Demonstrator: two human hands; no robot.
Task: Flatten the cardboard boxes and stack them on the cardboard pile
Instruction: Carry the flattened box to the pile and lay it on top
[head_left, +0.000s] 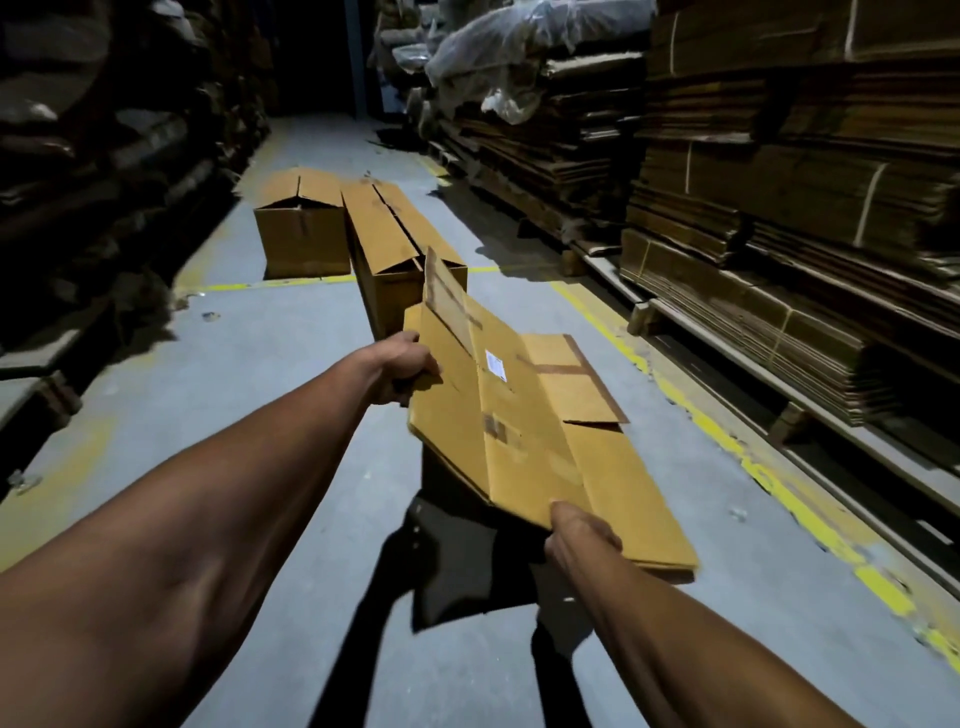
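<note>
A flattened brown cardboard box (524, 431) with a small white label hangs in the air above the grey floor, one flap sticking up at its far end. My left hand (402, 371) grips its left edge. My right hand (579, 535) pinches its near edge, thumb on top. Two unflattened boxes stand on the floor ahead: a short box (304, 228) on the left and a long box (387, 244) beside it, partly hidden behind the held cardboard. Tall cardboard piles (769, 218) on pallets line the right side.
Dark stacks (104, 156) fill the left side of the aisle. Yellow floor lines (727, 441) run along the right pallets and across the floor by the boxes. Plastic-wrapped bundles (519, 47) sit on the far right stacks. The aisle end is dark.
</note>
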